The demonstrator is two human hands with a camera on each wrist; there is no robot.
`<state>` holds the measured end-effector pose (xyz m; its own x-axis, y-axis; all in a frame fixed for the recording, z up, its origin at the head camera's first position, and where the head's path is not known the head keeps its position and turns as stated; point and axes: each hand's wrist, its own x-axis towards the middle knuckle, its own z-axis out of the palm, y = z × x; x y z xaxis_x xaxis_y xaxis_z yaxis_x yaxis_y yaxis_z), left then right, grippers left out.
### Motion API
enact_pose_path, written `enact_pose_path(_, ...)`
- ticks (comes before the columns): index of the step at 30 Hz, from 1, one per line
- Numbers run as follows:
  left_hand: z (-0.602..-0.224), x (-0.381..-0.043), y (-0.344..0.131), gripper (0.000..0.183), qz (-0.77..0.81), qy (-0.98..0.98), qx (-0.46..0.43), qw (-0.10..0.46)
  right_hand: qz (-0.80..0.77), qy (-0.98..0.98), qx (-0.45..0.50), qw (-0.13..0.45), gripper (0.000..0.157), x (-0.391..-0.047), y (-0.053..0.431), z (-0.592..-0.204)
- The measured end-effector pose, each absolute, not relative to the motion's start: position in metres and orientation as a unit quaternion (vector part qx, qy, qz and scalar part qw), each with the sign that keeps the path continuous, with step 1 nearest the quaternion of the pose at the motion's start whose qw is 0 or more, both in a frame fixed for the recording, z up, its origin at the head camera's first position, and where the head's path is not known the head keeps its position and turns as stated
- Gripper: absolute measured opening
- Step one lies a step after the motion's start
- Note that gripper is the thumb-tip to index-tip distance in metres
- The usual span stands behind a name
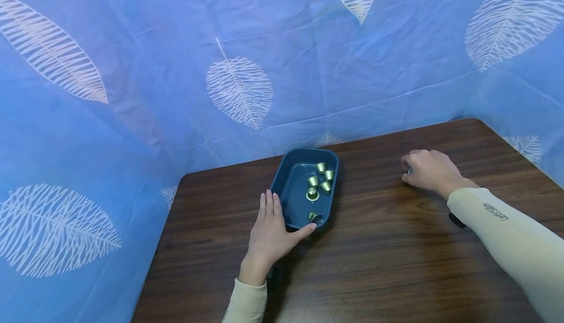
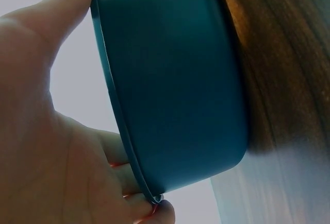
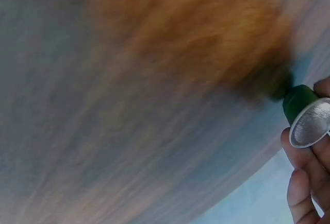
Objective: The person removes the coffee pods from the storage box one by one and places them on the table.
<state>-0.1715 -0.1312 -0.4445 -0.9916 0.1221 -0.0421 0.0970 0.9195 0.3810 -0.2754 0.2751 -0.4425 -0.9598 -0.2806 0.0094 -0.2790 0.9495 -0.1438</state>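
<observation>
A dark blue rectangular tub [image 1: 293,193] stands on the table with several green coffee capsules [image 1: 326,186] in it, mostly along its right side. My left hand [image 1: 272,237] rests on the tub's near left corner, fingers straight along one rim and thumb on the near rim. Off to the right, my right hand [image 1: 432,170] is over the table. In the right wrist view, a green coffee capsule [image 3: 309,123] with a silver lid is pinched in the right fingers [image 3: 299,195]. The head view hides that capsule behind the hand.
The brown wood-grain table [image 1: 374,264] has rounded far corners. A blue cloth [image 1: 282,68] with white leaf prints hangs behind it and at both sides. The tub is near the table's far edge.
</observation>
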Motion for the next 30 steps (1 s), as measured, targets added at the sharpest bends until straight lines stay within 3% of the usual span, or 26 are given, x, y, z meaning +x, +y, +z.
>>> enact_pose_path(30,-0.444,-0.172,-0.131,0.126,0.200,0.978,0.055,0.026,-0.053,0.993,-0.098,0.025,0.054,-0.275,0.303,-0.448)
